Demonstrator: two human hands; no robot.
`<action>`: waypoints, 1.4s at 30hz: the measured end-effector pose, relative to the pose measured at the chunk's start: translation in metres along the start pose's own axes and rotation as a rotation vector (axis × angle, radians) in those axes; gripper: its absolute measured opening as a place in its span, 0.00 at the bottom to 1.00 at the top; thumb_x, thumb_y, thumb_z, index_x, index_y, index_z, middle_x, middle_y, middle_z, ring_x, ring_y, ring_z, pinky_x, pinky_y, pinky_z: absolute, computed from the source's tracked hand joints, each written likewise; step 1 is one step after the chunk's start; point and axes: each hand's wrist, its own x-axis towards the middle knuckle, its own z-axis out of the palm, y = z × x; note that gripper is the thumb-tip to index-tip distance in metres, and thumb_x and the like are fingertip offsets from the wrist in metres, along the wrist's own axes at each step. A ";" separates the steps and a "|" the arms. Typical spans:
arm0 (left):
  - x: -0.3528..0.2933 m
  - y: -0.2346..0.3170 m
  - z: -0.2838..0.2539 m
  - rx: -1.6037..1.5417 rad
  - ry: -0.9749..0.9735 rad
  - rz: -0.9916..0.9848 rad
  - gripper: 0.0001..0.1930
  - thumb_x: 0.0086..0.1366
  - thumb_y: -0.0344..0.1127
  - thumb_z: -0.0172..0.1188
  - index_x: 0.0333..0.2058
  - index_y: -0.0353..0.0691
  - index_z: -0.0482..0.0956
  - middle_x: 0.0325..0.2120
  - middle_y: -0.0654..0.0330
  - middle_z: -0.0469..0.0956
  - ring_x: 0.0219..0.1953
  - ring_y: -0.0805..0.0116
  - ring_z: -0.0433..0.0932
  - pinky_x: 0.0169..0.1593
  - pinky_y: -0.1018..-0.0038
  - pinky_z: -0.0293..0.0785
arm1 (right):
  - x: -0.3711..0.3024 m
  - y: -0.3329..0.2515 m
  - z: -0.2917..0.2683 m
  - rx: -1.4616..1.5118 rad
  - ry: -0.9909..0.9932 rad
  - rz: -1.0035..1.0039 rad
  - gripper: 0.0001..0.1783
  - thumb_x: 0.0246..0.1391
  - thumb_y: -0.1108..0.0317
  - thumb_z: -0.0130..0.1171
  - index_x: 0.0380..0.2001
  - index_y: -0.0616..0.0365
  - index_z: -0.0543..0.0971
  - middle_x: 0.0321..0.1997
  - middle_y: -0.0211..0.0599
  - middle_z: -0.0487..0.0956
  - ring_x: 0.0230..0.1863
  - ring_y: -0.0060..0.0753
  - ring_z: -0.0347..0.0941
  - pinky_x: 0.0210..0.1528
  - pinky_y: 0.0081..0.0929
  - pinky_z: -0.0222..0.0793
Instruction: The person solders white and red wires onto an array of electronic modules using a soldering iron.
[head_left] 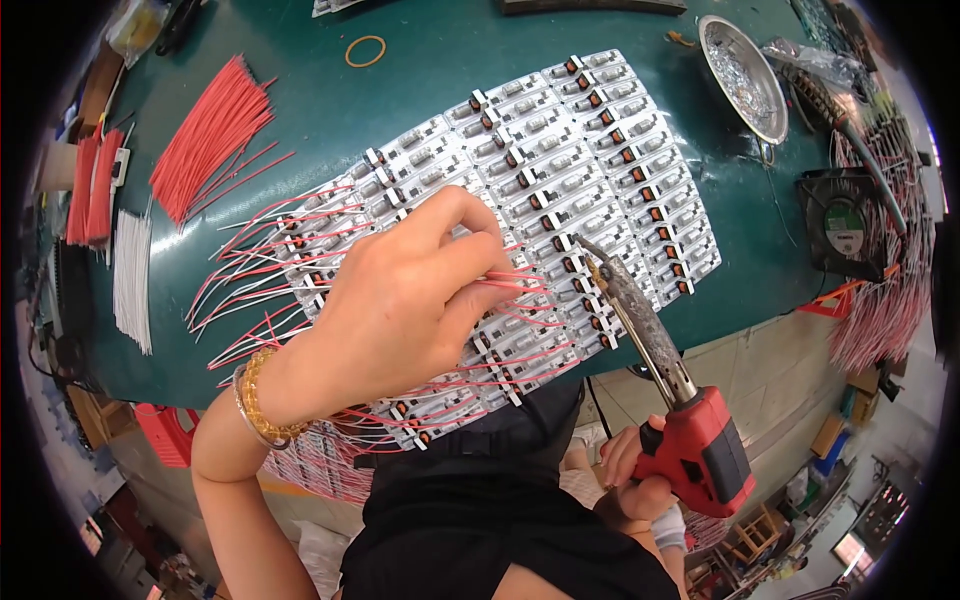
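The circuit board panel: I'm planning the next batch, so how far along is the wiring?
Done: the boards at the left and lower part of the panel already carry red and white wires. In hand: the left hand pinches red wires on a board while the right hand brings the soldering iron to it. Left: the upper and right rows look bare, and loose red wires wait nearby.

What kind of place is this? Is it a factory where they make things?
It looks like a small electronics workshop. The right hand holds a red soldering iron over rows of little circuit boards on a green table, and the left hand pinches thin red wires. A bundle of spare red wires lies nearby.
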 end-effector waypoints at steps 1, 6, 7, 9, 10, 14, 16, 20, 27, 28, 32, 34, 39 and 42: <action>0.001 -0.002 0.001 -0.052 0.021 -0.009 0.04 0.54 0.21 0.65 0.29 0.33 0.80 0.35 0.60 0.74 0.24 0.76 0.71 0.27 0.79 0.67 | 0.000 0.002 -0.003 0.011 -0.032 -0.011 0.50 0.52 0.30 0.55 0.60 0.65 0.62 0.11 0.24 0.65 0.12 0.23 0.63 0.21 0.24 0.63; 0.007 0.003 -0.011 -0.080 0.029 -0.100 0.02 0.56 0.21 0.63 0.29 0.33 0.79 0.34 0.61 0.75 0.26 0.78 0.71 0.28 0.81 0.65 | 0.007 -0.007 0.004 0.037 -0.080 0.041 0.51 0.52 0.30 0.54 0.61 0.65 0.61 0.11 0.24 0.65 0.12 0.24 0.63 0.20 0.23 0.62; 0.008 0.002 -0.013 -0.060 0.001 -0.101 0.02 0.58 0.22 0.62 0.30 0.32 0.79 0.34 0.61 0.75 0.26 0.79 0.71 0.28 0.81 0.65 | 0.010 -0.008 0.007 0.028 -0.059 0.020 0.51 0.52 0.30 0.54 0.61 0.65 0.61 0.11 0.24 0.65 0.12 0.24 0.63 0.20 0.24 0.62; 0.010 0.000 -0.015 -0.085 -0.004 -0.083 0.01 0.59 0.22 0.61 0.30 0.32 0.79 0.34 0.61 0.75 0.26 0.78 0.70 0.28 0.80 0.65 | 0.010 -0.004 0.003 0.020 -0.037 -0.001 0.51 0.52 0.30 0.54 0.60 0.66 0.61 0.11 0.24 0.65 0.11 0.24 0.63 0.20 0.24 0.62; 0.010 -0.001 -0.016 -0.109 -0.009 -0.066 0.01 0.60 0.22 0.60 0.31 0.32 0.79 0.33 0.60 0.75 0.26 0.77 0.70 0.29 0.80 0.66 | 0.006 0.005 -0.008 0.000 -0.075 -0.004 0.51 0.52 0.30 0.55 0.60 0.66 0.61 0.11 0.24 0.65 0.11 0.24 0.63 0.20 0.24 0.62; 0.010 -0.010 -0.009 0.013 0.112 0.040 0.03 0.60 0.24 0.61 0.31 0.32 0.77 0.29 0.55 0.74 0.27 0.63 0.74 0.30 0.71 0.69 | 0.004 0.009 -0.012 0.011 -0.084 -0.007 0.50 0.52 0.30 0.55 0.60 0.66 0.61 0.11 0.24 0.65 0.11 0.24 0.63 0.20 0.24 0.62; 0.016 -0.017 -0.010 0.170 0.332 0.243 0.01 0.62 0.24 0.60 0.31 0.33 0.77 0.24 0.55 0.75 0.24 0.62 0.74 0.27 0.71 0.69 | 0.004 0.008 -0.010 0.034 -0.049 -0.011 0.51 0.52 0.30 0.55 0.60 0.66 0.61 0.11 0.24 0.65 0.11 0.24 0.63 0.20 0.24 0.62; 0.014 -0.002 -0.020 -0.033 0.350 -0.054 0.02 0.62 0.24 0.59 0.30 0.33 0.77 0.18 0.56 0.75 0.18 0.61 0.74 0.23 0.72 0.68 | 0.005 0.005 -0.001 0.079 0.008 -0.028 0.51 0.52 0.29 0.54 0.60 0.65 0.60 0.11 0.24 0.65 0.12 0.23 0.62 0.21 0.24 0.62; 0.017 -0.014 -0.019 -0.046 0.125 -0.160 0.03 0.59 0.25 0.62 0.29 0.34 0.77 0.19 0.60 0.76 0.18 0.71 0.69 0.22 0.76 0.62 | 0.008 0.003 0.005 0.050 0.003 -0.023 0.51 0.51 0.28 0.54 0.61 0.64 0.60 0.11 0.23 0.64 0.12 0.22 0.62 0.21 0.23 0.63; 0.016 -0.017 -0.019 0.013 0.123 -0.084 0.02 0.59 0.24 0.62 0.30 0.34 0.78 0.20 0.64 0.75 0.18 0.82 0.62 0.22 0.81 0.56 | 0.008 0.004 0.005 0.049 -0.007 -0.027 0.51 0.51 0.28 0.53 0.61 0.64 0.60 0.11 0.23 0.64 0.11 0.22 0.62 0.21 0.23 0.63; 0.019 -0.013 -0.017 0.018 0.129 -0.127 0.03 0.56 0.25 0.65 0.28 0.35 0.79 0.19 0.64 0.74 0.17 0.80 0.60 0.22 0.80 0.55 | 0.013 0.004 0.004 0.042 -0.050 -0.053 0.52 0.51 0.27 0.53 0.61 0.64 0.60 0.11 0.22 0.65 0.11 0.22 0.62 0.20 0.22 0.64; 0.017 -0.005 -0.021 0.077 0.109 -0.143 0.04 0.56 0.25 0.65 0.29 0.34 0.79 0.19 0.63 0.74 0.17 0.79 0.62 0.22 0.79 0.56 | 0.015 0.003 0.003 0.033 -0.064 -0.071 0.52 0.51 0.27 0.52 0.60 0.64 0.59 0.11 0.22 0.65 0.11 0.22 0.62 0.20 0.22 0.65; 0.008 0.004 -0.026 0.132 0.069 -0.130 0.04 0.58 0.26 0.63 0.27 0.36 0.77 0.20 0.58 0.77 0.18 0.63 0.77 0.23 0.72 0.69 | 0.018 -0.009 0.009 0.101 -0.004 -0.101 0.48 0.51 0.32 0.56 0.60 0.61 0.61 0.14 0.25 0.68 0.15 0.25 0.65 0.22 0.24 0.66; -0.002 0.010 -0.033 0.122 0.051 -0.149 0.04 0.58 0.25 0.63 0.28 0.36 0.76 0.19 0.57 0.77 0.18 0.65 0.77 0.22 0.74 0.69 | 0.022 -0.018 0.018 0.238 0.077 -0.113 0.42 0.52 0.38 0.61 0.59 0.58 0.64 0.18 0.29 0.73 0.21 0.30 0.71 0.25 0.28 0.68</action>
